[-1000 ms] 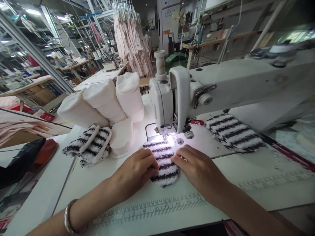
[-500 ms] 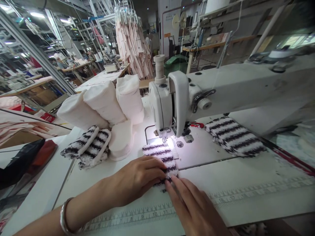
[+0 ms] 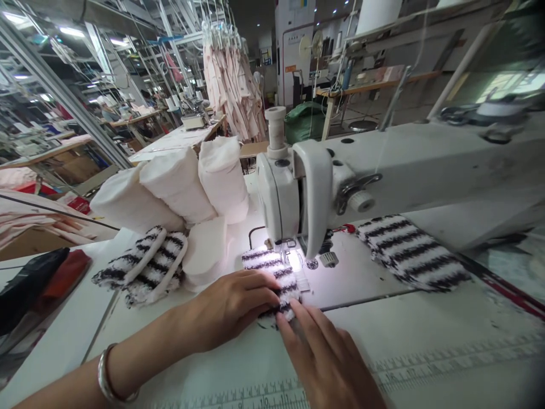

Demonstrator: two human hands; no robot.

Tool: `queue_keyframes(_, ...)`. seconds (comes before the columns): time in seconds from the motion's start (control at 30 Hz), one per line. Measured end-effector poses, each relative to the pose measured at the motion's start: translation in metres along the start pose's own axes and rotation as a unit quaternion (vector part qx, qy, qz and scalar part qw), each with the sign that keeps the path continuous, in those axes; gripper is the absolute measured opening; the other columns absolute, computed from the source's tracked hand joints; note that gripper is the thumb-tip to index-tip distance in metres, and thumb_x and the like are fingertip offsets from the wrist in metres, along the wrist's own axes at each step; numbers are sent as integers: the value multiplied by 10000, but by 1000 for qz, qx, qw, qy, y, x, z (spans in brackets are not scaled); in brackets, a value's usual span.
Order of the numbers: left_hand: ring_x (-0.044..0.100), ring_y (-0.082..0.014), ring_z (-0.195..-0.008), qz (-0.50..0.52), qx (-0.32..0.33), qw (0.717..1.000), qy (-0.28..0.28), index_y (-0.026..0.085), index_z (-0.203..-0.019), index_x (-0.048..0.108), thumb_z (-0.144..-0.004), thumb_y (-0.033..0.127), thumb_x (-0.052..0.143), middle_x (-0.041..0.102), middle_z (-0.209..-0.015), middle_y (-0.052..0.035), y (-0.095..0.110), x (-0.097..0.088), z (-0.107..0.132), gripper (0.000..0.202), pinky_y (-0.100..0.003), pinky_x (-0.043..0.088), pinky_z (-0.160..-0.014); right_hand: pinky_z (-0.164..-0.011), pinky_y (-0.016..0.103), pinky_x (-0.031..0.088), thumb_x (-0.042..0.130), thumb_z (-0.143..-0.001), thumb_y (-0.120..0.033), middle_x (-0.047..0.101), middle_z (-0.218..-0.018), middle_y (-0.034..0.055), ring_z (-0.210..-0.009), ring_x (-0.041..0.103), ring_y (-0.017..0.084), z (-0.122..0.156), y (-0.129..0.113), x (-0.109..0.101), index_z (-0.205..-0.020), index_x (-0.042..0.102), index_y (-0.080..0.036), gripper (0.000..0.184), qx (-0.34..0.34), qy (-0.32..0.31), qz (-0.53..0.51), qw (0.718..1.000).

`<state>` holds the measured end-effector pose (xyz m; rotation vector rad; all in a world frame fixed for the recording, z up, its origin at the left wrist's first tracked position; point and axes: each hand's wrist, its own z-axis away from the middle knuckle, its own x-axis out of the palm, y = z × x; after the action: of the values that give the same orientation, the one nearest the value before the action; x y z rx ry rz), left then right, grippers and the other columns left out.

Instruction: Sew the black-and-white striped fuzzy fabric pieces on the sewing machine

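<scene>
A black-and-white striped fluffy fabric piece [image 3: 272, 264] lies under the lit needle area of the white sewing machine [image 3: 276, 193]. My left hand [image 3: 238, 301] is on its left side, fingers curled down and closed on the cloth. At the near edge of the same piece, the fingertips of my right hand [image 3: 323, 352] pinch the fabric, close to my left fingertips. Part of the piece is hidden under my fingers. Whether the presser foot rests on the cloth I cannot tell.
Striped pieces with pale edging [image 3: 149, 264] lie at left, beside white padded pieces [image 3: 204, 250] and thick white stacks [image 3: 174, 182]. More striped fabric [image 3: 409, 253] is stacked right of the needle. A ruler scale [image 3: 272, 397] runs along the table's front.
The view has tilted and shifted slightly, so the machine sits lower. Both hands stay on the striped piece, which has slid slightly left, a little away from the needle area.
</scene>
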<state>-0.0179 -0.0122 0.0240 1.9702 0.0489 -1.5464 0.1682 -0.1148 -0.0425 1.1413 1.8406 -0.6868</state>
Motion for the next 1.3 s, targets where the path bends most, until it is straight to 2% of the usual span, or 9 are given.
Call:
queue_keyframes(0.23, 606, -188, -1067, -38, -1, 999, 16, 177, -1066, 608, -942, 145, 442, 639, -1153, -94, -14, -7, -6, 210, -314, 523, -884, -833, 361, 422, 334, -882, -91, 608, -1247, 56, -1169, 515, 238, -23, 8, 3, -1177, 615, -214, 426, 26, 11, -48, 998)
queue_keyframes(0.5, 630, -180, -928, -95, 2, 993, 63, 186, -1127, 600, -946, 132, 432, 665, -910, -64, -24, -2, -8, 252, -303, 536, -795, -803, 358, 431, 306, -765, -19, 625, -1198, 0, -1091, 538, 201, -37, 31, 9, -1163, 600, -237, 541, 3, 29, -71, 997)
queue_keyframes(0.73, 600, -196, -863, -135, -46, 987, 68, 204, -1107, 587, -941, 156, 434, 640, -969, -64, -20, 6, -7, 231, -330, 528, -696, -647, 314, 484, 370, -719, -2, 644, -959, 41, -923, 582, 212, -53, 63, 2, -1128, 615, -288, 556, -17, -21, -82, 996)
queue_keyframes(0.83, 578, -208, -860, -160, -58, 983, 68, 185, -1125, 564, -904, 153, 483, 617, -971, -74, -18, 11, -6, 237, -332, 518, -665, -605, 310, 487, 410, -719, -30, 625, -843, 45, -812, 586, 207, -58, 70, 0, -1019, 651, -285, 461, -25, -25, -71, 997)
queue_keyframes(0.9, 570, -217, -837, -178, -64, 980, 68, 181, -1106, 565, -878, 186, 530, 605, -961, -77, -18, 12, -7, 231, -330, 509, -623, -641, 349, 503, 400, -733, -33, 638, -869, 65, -845, 590, 231, -58, 65, 1, -997, 659, -245, 427, -36, -11, -52, 998)
queue_keyframes(0.97, 566, -233, -835, -184, -63, 979, 66, 176, -1086, 568, -865, 222, 551, 602, -964, -85, -19, 10, -11, 225, -345, 506, -605, -723, 392, 509, 345, -741, -5, 654, -1001, 94, -942, 585, 253, -54, 51, 3, -1067, 643, -168, 470, -43, 16, -31, 998)
queue_keyframes(1.07, 563, -235, -927, -149, -19, 988, 32, 166, -1083, 557, -895, 157, 472, 609, -1039, -95, -23, 1, -16, 207, -375, 516, -730, -768, 381, 499, 303, -735, 16, 635, -1127, 105, -1000, 573, 240, -45, 24, 6, -1210, 568, -82, 552, -18, 32, -26, 999)
queue_keyframes(1.17, 554, -201, -1033, -104, 24, 994, -5, 163, -1126, 529, -927, 81, 378, 600, -1130, -93, -27, -8, -16, 263, -352, 478, -885, -752, 365, 481, 308, -752, -7, 640, -1124, 79, -1030, 557, 232, -39, 7, 9, -1272, 530, -111, 575, 27, 31, -29, 999)
queue_keyframes(1.3, 577, -198, -962, -117, 10, 993, 0, 171, -1192, 495, -931, 89, 390, 616, -1030, -80, -26, -8, -11, 293, -338, 490, -841, -777, 367, 447, 318, -763, -19, 624, -1188, 28, -1089, 520, 224, -32, 9, 14, -1251, 548, -166, 560, 29, 16, -45, 998)
